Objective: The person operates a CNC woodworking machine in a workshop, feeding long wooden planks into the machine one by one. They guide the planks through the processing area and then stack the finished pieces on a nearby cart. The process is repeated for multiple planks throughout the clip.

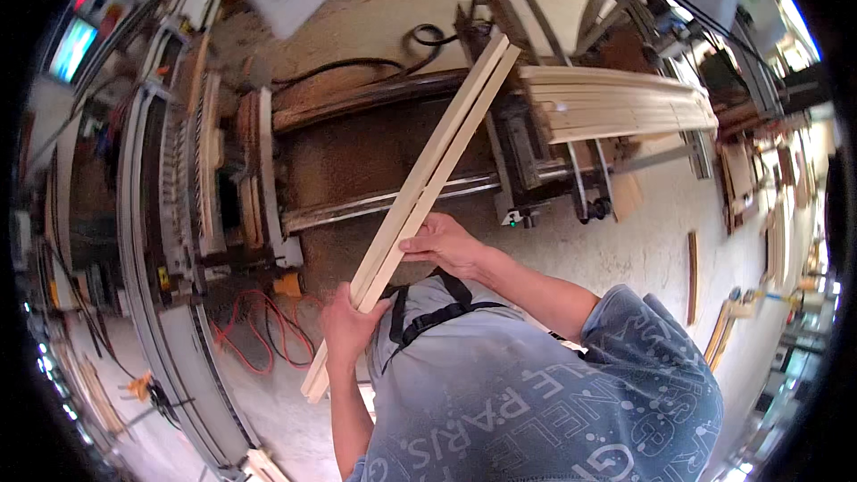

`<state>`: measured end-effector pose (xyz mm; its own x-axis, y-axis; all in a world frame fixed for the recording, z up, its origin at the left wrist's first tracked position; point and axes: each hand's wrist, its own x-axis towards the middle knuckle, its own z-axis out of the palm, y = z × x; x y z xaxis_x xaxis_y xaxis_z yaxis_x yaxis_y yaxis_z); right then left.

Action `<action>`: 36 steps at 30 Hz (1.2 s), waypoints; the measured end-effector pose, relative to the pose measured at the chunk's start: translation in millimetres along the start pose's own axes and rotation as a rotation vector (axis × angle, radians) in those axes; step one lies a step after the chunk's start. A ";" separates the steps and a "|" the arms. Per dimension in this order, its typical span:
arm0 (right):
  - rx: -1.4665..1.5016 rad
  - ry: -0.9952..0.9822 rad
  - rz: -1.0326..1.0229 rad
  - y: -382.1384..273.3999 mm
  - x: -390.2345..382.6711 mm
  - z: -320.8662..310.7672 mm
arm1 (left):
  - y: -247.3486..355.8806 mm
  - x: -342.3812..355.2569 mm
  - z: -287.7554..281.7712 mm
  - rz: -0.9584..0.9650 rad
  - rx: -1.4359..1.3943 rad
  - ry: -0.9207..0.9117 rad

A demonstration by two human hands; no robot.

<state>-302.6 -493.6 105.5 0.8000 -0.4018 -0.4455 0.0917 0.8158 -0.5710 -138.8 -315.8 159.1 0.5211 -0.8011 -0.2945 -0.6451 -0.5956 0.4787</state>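
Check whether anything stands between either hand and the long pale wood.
Nothing visible does. The left hand wraps directly around the pale wood toward its lower end, and the right hand has bare fingers on it farther up.

2 held wooden strips [418,186]; 1 stack pale boards [616,105]; 1 blue-green screen [73,50]; 1 grey-blue shirt [536,393].

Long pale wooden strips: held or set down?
Held: left hand grips the long pale wooden strips; right hand touches their edge.

metal frame [518,136]: pale board stack [616,107] | floor [644,245]: red cord [253,293], wood strip [693,277]
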 end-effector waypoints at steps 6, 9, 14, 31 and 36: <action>-0.133 -0.320 0.160 41.0 61.1 115.7 | -131.4 -37.8 -60.7 -0.153 -0.434 -0.155; -0.168 -0.425 0.274 62.8 87.2 166.0 | -181.5 -54.6 -81.9 -0.285 -0.585 -0.260; -0.306 -0.555 0.417 86.2 131.0 236.0 | -240.9 -84.6 -78.1 -0.230 -0.802 -0.054; -0.464 -0.511 0.452 99.0 368.1 364.1 | -296.5 12.2 -161.0 -0.617 -0.481 0.235; -0.524 -0.339 0.432 106.4 442.8 369.5 | -322.4 9.1 -165.1 -0.809 -0.401 0.189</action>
<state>280.5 -431.0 102.3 0.8470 0.1271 -0.5161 -0.4970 0.5334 -0.6844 166.2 -121.2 138.6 0.8345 -0.1057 -0.5408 0.1787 -0.8764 0.4472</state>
